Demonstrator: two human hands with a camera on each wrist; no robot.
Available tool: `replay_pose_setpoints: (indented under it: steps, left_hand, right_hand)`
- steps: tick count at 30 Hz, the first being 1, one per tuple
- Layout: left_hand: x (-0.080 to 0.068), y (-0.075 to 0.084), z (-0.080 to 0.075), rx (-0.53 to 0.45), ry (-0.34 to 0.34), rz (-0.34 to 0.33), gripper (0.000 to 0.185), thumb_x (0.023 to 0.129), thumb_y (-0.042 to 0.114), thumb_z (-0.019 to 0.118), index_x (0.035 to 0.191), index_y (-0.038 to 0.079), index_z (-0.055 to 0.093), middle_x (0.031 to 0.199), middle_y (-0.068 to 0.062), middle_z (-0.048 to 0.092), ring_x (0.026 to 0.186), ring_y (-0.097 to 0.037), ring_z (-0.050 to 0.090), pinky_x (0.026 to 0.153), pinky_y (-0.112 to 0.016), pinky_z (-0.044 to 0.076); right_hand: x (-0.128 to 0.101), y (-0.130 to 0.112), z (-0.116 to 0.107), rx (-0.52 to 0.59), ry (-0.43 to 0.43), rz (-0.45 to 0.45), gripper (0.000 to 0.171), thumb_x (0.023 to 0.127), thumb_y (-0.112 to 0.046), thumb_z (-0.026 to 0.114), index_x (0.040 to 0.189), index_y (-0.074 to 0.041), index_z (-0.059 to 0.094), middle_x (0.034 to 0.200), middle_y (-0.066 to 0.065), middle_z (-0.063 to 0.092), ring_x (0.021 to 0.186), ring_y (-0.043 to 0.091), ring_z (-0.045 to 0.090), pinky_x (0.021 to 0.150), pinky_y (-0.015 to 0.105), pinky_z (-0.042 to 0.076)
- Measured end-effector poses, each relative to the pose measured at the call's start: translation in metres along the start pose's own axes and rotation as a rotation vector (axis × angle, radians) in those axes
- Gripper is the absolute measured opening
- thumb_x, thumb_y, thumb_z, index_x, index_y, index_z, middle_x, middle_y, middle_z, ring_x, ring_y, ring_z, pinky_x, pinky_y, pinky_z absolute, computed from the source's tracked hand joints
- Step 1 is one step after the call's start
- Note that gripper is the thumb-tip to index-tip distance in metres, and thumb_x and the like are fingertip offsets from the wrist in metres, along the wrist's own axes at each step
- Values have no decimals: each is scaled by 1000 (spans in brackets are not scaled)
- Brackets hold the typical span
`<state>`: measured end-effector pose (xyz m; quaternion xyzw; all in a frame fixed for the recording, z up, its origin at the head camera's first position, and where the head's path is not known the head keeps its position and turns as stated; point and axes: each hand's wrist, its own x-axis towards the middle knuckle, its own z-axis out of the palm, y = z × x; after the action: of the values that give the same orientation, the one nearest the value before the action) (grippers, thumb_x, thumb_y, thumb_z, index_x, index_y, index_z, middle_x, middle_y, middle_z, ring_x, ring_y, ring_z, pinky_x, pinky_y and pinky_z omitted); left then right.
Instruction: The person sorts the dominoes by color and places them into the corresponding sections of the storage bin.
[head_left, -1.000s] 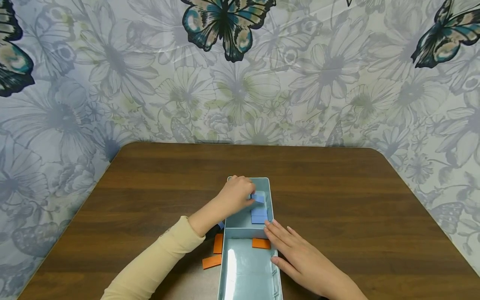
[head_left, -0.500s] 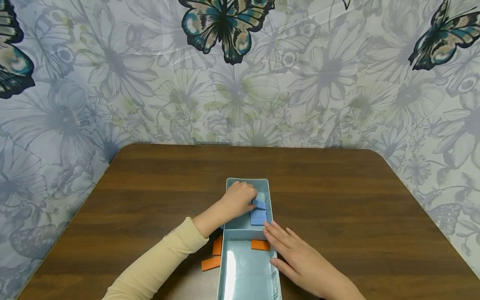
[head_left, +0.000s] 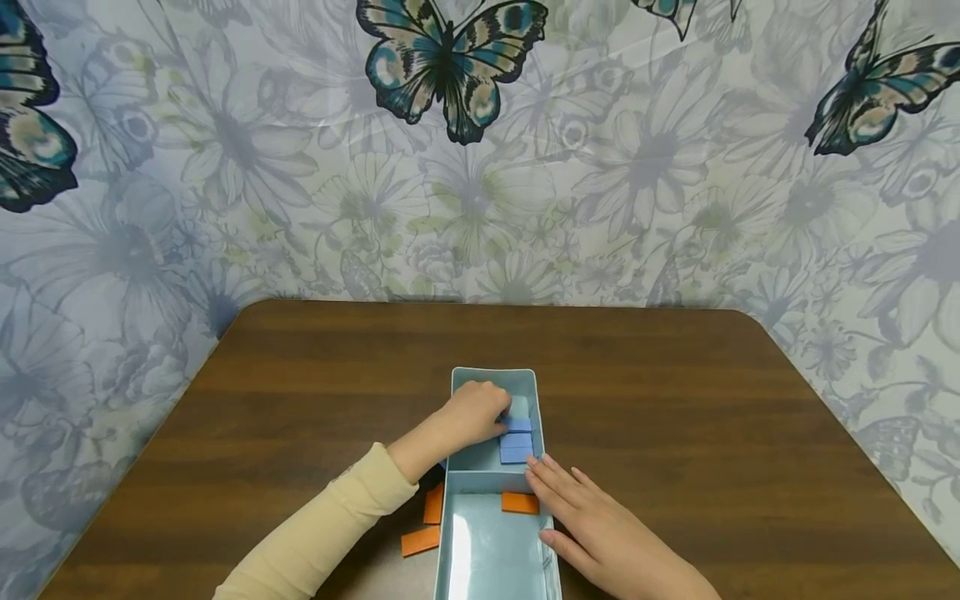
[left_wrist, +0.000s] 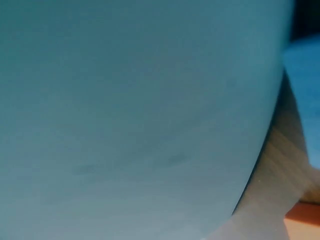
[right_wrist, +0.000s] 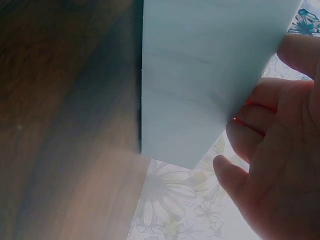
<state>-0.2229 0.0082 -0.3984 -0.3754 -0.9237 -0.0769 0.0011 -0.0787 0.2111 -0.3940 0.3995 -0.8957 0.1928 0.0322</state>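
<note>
A long light-blue box [head_left: 495, 567] with a divider lies lengthwise on the table. My left hand [head_left: 472, 412] reaches over its left wall into the far compartment, thumb and fingers pinching the left end of a blue block [head_left: 519, 425]. Right in front of that block, two more blue blocks [head_left: 516, 448] lie side by side along the right wall. Straight fingers of my right hand [head_left: 600, 529] rest on the box's right rim near the divider; the right wrist view has this hand [right_wrist: 280, 150] at the outer wall. An orange block [head_left: 520, 502] lies in the near compartment.
Left of the box, two orange blocks [head_left: 420, 542] lie on the brown table [head_left: 675, 400]. The left wrist view also shows a blue block [left_wrist: 306, 100] beside the box's outer wall. A butterfly-print cloth [head_left: 480, 208] hangs behind the table.
My left hand has brought the pinched blue block nearer, and it has gone from tilted to level beside the other two. The right hand keeps its place on the rim.
</note>
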Motion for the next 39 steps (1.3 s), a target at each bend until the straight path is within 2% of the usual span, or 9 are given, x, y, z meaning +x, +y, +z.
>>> replay_pose_setpoints:
  steps: [8, 15, 24, 31, 35, 39]
  left_hand:
    - [-1, 0, 2, -49, -28, -15, 8, 82, 13, 73, 88, 8, 72, 82, -1, 67, 72, -15, 63, 66, -27, 50]
    - [-2, 1, 2, -97, -35, -23, 8, 84, 5, 66, 87, 8, 73, 83, -1, 68, 74, -16, 64, 67, -27, 51]
    - [-1, -1, 4, -106, -59, -11, 15, 88, 5, 62, 98, 9, 73, 92, -1, 69, 83, -16, 64, 71, -27, 51]
    - [0, -1, 4, -98, -74, 7, 17, 89, 5, 60, 100, 10, 73, 95, -2, 68, 87, -16, 63, 73, -27, 50]
    - [-4, -4, -10, -98, -22, 32, 20, 88, 6, 62, 107, 8, 70, 100, -4, 67, 88, -18, 63, 74, -28, 50]
    - [-18, -13, -37, -157, 120, 46, 21, 86, 3, 66, 106, 5, 69, 96, -7, 65, 83, -19, 63, 71, -29, 50]
  right_hand:
    - [0, -1, 1, -5, 2, -10, 54, 99, -30, 48, 144, -5, 34, 150, 6, 26, 136, 23, 22, 106, 20, 1]
    - [0, -1, 2, -15, -3, -3, 54, 99, -31, 47, 145, -6, 33, 151, 5, 25, 136, 22, 22, 106, 20, 1]
    - [2, -1, 3, -20, -30, 12, 55, 99, -33, 46, 145, -6, 32, 152, 4, 23, 137, 20, 19, 106, 22, 2]
    - [3, -1, 3, -15, -27, 5, 56, 99, -33, 45, 146, -6, 31, 153, 2, 20, 137, 21, 19, 106, 22, 2]
    - [2, -1, 2, -19, -19, 1, 56, 99, -33, 46, 145, -5, 31, 153, 2, 20, 137, 21, 20, 106, 21, 2]
    - [2, 0, 1, -28, -9, 12, 56, 99, -33, 47, 145, -6, 32, 152, 2, 21, 137, 21, 20, 107, 21, 2]
